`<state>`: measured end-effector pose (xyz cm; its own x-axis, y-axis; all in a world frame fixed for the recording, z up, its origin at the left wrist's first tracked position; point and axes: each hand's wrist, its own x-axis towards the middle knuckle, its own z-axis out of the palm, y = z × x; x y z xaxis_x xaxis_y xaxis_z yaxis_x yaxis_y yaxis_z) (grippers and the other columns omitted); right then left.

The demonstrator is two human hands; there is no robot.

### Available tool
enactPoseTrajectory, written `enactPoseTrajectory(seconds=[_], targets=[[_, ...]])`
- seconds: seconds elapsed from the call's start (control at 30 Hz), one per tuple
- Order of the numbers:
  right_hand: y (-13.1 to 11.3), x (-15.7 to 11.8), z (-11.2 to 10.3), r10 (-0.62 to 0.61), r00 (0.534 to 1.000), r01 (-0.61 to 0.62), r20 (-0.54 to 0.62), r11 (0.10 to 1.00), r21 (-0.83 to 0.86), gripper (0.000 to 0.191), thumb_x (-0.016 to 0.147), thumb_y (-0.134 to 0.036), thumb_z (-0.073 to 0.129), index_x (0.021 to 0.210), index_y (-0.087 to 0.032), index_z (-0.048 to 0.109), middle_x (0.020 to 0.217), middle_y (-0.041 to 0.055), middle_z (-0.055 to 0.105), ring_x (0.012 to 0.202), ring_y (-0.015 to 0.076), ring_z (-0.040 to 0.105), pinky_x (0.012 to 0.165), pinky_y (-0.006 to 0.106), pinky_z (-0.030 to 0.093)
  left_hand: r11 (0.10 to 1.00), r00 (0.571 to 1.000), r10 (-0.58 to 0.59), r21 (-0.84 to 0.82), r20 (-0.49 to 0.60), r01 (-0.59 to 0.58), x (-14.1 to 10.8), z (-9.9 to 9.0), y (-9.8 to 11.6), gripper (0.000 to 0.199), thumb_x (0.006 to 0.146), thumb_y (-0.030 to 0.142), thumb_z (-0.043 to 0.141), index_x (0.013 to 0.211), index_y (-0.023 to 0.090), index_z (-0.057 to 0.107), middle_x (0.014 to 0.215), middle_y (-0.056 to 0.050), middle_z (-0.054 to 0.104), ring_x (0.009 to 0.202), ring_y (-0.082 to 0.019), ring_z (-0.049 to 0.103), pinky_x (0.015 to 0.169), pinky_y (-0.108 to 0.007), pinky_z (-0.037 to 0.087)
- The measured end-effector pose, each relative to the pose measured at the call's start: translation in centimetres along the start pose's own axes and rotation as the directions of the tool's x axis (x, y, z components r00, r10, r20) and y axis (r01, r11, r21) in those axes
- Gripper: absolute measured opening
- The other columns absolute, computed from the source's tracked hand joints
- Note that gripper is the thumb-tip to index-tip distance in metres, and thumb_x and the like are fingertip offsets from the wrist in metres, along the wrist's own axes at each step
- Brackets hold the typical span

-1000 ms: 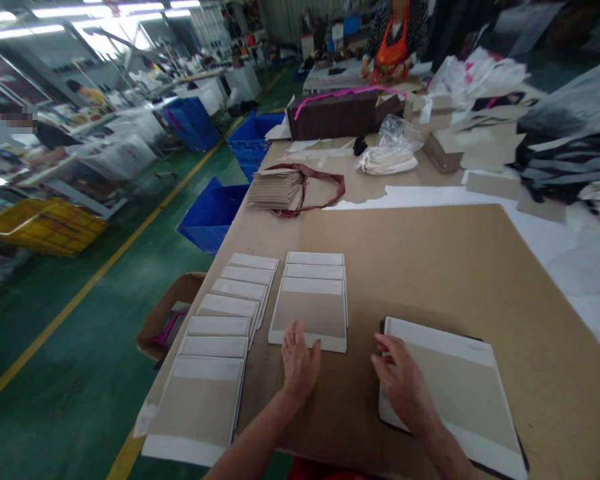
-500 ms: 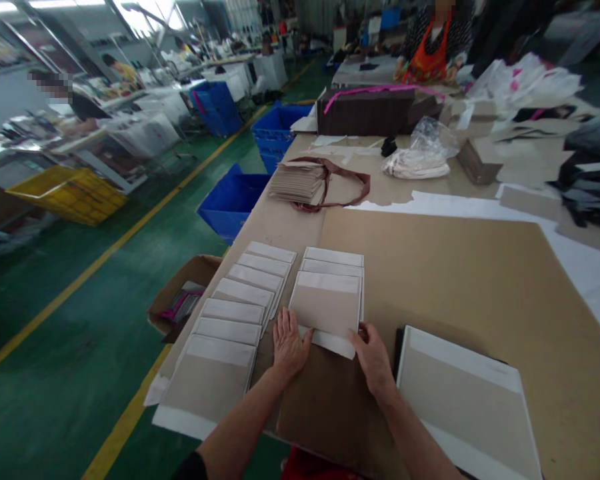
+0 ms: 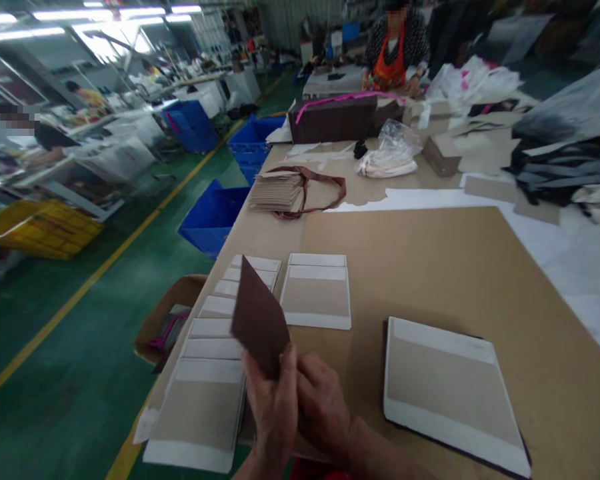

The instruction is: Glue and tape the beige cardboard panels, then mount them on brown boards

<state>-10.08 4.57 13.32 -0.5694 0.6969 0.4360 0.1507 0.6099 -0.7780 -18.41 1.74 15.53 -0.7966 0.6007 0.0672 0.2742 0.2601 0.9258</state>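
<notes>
A dark brown panel (image 3: 260,313) stands tilted on edge above the table, its brown face toward me. My left hand (image 3: 273,407) is closed on its lower part, thumb on the near side. Close beside it, my right hand (image 3: 325,403) is closed with curled fingers at the panel's lower right edge. Behind the panel lie two overlapping beige panels with white border strips (image 3: 316,293). To the left, a fanned row of similar panels (image 3: 205,400) runs along the table edge, partly covered by the held panel. A larger stack of beige-and-white panels (image 3: 445,387) lies at the right.
Brown board covers the table (image 3: 410,260). Farther back are a bundle of beige pieces (image 3: 277,191) with a brown strap (image 3: 337,193), and a plastic bag (image 3: 395,150). Blue bins (image 3: 213,217) and a cardboard box (image 3: 167,320) stand left. A person in a red apron (image 3: 393,60) is behind.
The top panel of the near right-hand pile has been lifted off and tilted up, showing its brown side. Both hands have come together around it. The view has shifted slightly.
</notes>
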Motion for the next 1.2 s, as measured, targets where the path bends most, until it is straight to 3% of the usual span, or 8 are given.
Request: enactPoseTrajectory(seconds=[0.13, 0.23, 0.33, 0.47, 0.6, 0.67, 0.9, 1.2], targets=[[-0.9, 0.9, -4.5, -0.036, 0.982, 0.051, 0.184, 0.996, -0.076, 0.053, 0.087, -0.026, 0.055, 0.137, -0.021, 0.042, 0.121, 0.0115, 0.056, 0.109, 0.0251, 0.050, 0.093, 0.042, 0.048, 0.936, 0.950, -0.289, -0.243, -0.116, 0.255, 0.9, 0.3, 1.3, 0.051, 0.079, 0.050, 0.063, 0.118, 0.017, 0.060, 0.108, -0.009, 0.069, 0.099, -0.024, 0.064, 0.097, -0.044, 0.049], [0.5, -0.5, -9.3, 0.085, 0.992, -0.098, -0.093, 0.984, -0.148, 0.066, 0.085, -0.027, 0.058, 0.145, -0.021, 0.030, 0.142, 0.0147, 0.037, 0.130, 0.0282, 0.036, 0.105, 0.050, 0.039, 0.811, 0.910, -0.390, -0.417, 0.139, 0.411, 1.0, 0.7, 2.3, 0.055, 0.073, 0.042, 0.073, 0.121, 0.020, 0.059, 0.101, -0.005, 0.072, 0.094, -0.023, 0.067, 0.090, -0.040, 0.054], [3.7, -4.2, -13.7, 0.295, 0.823, -0.450, -0.486, 0.860, -0.240, 0.061, 0.088, -0.033, 0.054, 0.143, -0.019, 0.032, 0.143, 0.0161, 0.037, 0.132, 0.0299, 0.035, 0.108, 0.056, 0.032, 0.680, 0.714, -0.396, -0.338, 0.578, 0.651, -0.4, 2.0, 2.1, 0.057, 0.069, 0.034, 0.077, 0.120, 0.018, 0.059, 0.098, -0.006, 0.073, 0.090, -0.025, 0.069, 0.085, -0.041, 0.056], [7.6, -11.3, -17.6, 0.765, 0.502, -0.815, -0.403, 0.575, 0.077, 0.062, 0.083, -0.054, 0.052, 0.135, -0.021, 0.045, 0.130, 0.0122, 0.056, 0.120, 0.0292, 0.052, 0.104, 0.050, 0.040, 0.693, 0.418, -0.301, -0.105, 0.857, 0.713, -4.3, 5.1, 0.2, 0.045, 0.077, 0.031, 0.067, 0.118, 0.016, 0.057, 0.107, -0.011, 0.071, 0.094, -0.026, 0.067, 0.087, -0.042, 0.054], [9.5, -17.8, -19.5, 0.904, 0.164, -0.912, -0.394, 0.292, 0.290, 0.072, 0.070, -0.065, 0.057, 0.127, -0.021, 0.053, 0.115, 0.0114, 0.065, 0.105, 0.0303, 0.062, 0.092, 0.044, 0.048, 0.920, 0.545, -0.219, -0.014, 0.810, 0.391, -7.7, 8.7, -2.4, 0.044, 0.079, 0.016, 0.056, 0.122, 0.017, 0.050, 0.119, -0.011, 0.064, 0.110, -0.022, 0.060, 0.099, -0.039, 0.046], [10.1, -19.6, -20.0, 0.884, 0.097, -0.942, -0.456, 0.230, 0.246, 0.073, 0.067, -0.065, 0.057, 0.125, -0.021, 0.055, 0.112, 0.0121, 0.066, 0.103, 0.0312, 0.062, 0.092, 0.045, 0.047, 0.974, 0.587, -0.158, 0.025, 0.794, 0.227, -8.6, 10.1, -3.3, 0.046, 0.078, 0.010, 0.051, 0.123, 0.017, 0.048, 0.123, -0.012, 0.060, 0.114, -0.021, 0.056, 0.103, -0.038, 0.042], [12.9, -20.1, -20.5, 0.777, 0.203, -0.965, -0.596, 0.261, 0.012, 0.067, 0.075, -0.061, 0.048, 0.124, -0.016, 0.057, 0.115, 0.0150, 0.063, 0.100, 0.0315, 0.060, 0.089, 0.047, 0.046, 0.988, 0.654, -0.051, 0.133, 0.755, -0.076, -8.5, 13.5, -3.7, 0.044, 0.075, 0.006, 0.051, 0.116, 0.020, 0.055, 0.107, -0.007, 0.058, 0.099, -0.018, 0.055, 0.095, -0.036, 0.044], [11.7, -16.1, -18.3, 0.401, 0.555, -0.809, -0.729, 0.466, -0.360, 0.058, 0.081, -0.052, 0.050, 0.118, -0.009, 0.060, 0.114, 0.0201, 0.056, 0.109, 0.0366, 0.051, 0.096, 0.056, 0.041, 0.904, 0.808, 0.169, 0.238, 0.564, -0.355, -5.2, 12.9, -7.8, 0.051, 0.085, 0.023, 0.052, 0.133, 0.013, 0.039, 0.126, -0.016, 0.048, 0.119, -0.024, 0.047, 0.103, -0.043, 0.042]])
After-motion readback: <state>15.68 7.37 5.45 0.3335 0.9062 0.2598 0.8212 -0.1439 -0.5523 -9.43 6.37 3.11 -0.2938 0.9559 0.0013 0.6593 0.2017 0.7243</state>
